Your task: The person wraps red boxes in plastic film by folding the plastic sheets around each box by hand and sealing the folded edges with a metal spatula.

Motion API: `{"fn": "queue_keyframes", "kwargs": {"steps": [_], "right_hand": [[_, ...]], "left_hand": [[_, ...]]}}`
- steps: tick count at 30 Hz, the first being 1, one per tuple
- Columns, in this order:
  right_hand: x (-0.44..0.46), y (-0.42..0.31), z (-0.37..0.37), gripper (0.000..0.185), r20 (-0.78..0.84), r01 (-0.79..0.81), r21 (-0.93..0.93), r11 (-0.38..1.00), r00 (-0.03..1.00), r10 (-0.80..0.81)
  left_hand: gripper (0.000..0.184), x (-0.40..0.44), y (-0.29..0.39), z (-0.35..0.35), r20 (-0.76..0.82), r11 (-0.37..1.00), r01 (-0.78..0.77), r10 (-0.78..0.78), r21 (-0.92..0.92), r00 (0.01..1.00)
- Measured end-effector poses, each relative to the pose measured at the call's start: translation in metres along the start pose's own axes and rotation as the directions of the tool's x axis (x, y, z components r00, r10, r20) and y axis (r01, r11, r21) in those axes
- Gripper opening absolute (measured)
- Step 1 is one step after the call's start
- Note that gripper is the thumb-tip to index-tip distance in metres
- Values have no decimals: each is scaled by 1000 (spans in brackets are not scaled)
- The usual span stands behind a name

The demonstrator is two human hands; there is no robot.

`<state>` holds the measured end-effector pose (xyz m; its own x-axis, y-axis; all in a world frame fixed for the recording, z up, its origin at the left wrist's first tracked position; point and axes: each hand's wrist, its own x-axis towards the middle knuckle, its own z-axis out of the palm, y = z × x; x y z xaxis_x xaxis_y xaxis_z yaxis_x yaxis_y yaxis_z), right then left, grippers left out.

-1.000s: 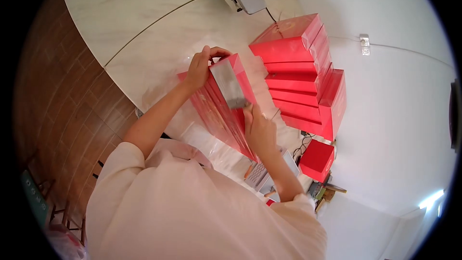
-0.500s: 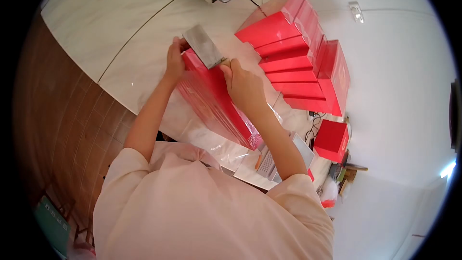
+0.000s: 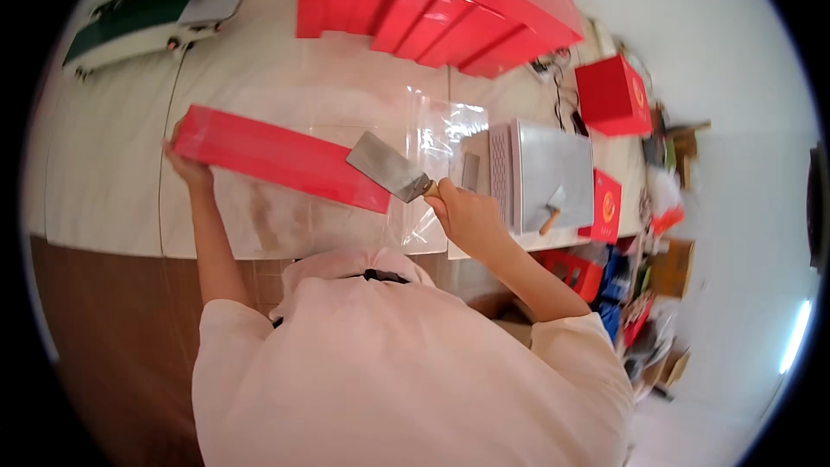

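A long red box (image 3: 277,151) in clear plastic film lies tilted across the work table, its narrow side up. My left hand (image 3: 190,166) grips its left end, with some fingers hidden behind the box. My right hand (image 3: 471,218) is closed round the wooden handle of a scraper (image 3: 386,166). The scraper's wide metal blade is over the right end of the box; whether it touches the film I cannot tell. Loose clear film (image 3: 432,134) spreads on the table just right of the box.
Several red boxes (image 3: 432,13) stand in a row at the back. A silver flat panel (image 3: 558,164) with a small wooden-handled scraper (image 3: 551,212) on it lies to the right. Another red box (image 3: 612,95) is beyond it. A green-and-white machine (image 3: 138,22) stands back left.
My view has swung to the right. The red box now lies more crosswise, my left hand is farther out at its left end, and the scraper has moved from the far end to the near right end.
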<state>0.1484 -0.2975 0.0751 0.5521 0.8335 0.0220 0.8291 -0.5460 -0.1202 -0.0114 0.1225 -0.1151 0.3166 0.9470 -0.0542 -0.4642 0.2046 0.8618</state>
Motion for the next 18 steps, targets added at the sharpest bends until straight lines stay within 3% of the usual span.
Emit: {"fn": "queue_keyframes", "kwargs": {"steps": [3, 6, 7, 8, 10, 12, 13, 15, 16, 18], "right_hand": [[-39, 27, 5, 31, -69, -77, 4, 997, 995, 77], [-71, 74, 12, 34, 18, -386, 184, 904, 921, 390], [-83, 97, 24, 35, 65, -508, 265, 820, 858, 510], [-94, 122, 36, 36, -9, -551, 298, 780, 815, 579], [-110, 167, 64, 37, -103, -618, 339, 709, 725, 681], [-125, 210, 87, 38, -163, -779, 296, 553, 529, 833], [-130, 228, 98, 38, -170, -790, 306, 532, 504, 847], [-131, 251, 117, 39, -138, -842, 293, 453, 432, 891], [-128, 257, 123, 39, -123, -853, 295, 431, 414, 902], [-116, 269, 129, 41, 4, -880, 184, 438, 447, 895]], "left_hand": [[69, 7, 0, -5, -23, 998, 57, -57, -41, 998], [71, 5, 12, -2, 87, 997, 71, -70, -9, 994], [72, 1, 15, 2, 60, 997, 22, -26, 68, 998], [73, -3, 19, 5, 39, 989, -29, 24, 142, 999], [74, 7, 10, -8, -21, 869, -314, 348, 383, 937], [69, -52, 45, 66, -28, 789, -413, 476, 454, 879], [69, -75, 49, 88, -3, 792, -421, 470, 442, 883], [62, -103, 62, 109, 403, 395, -661, 560, 638, 724], [57, -98, 63, 99, 686, 83, -821, 505, 565, 524], [55, -125, 61, 107, 902, -301, -866, 298, 399, 312]]}}
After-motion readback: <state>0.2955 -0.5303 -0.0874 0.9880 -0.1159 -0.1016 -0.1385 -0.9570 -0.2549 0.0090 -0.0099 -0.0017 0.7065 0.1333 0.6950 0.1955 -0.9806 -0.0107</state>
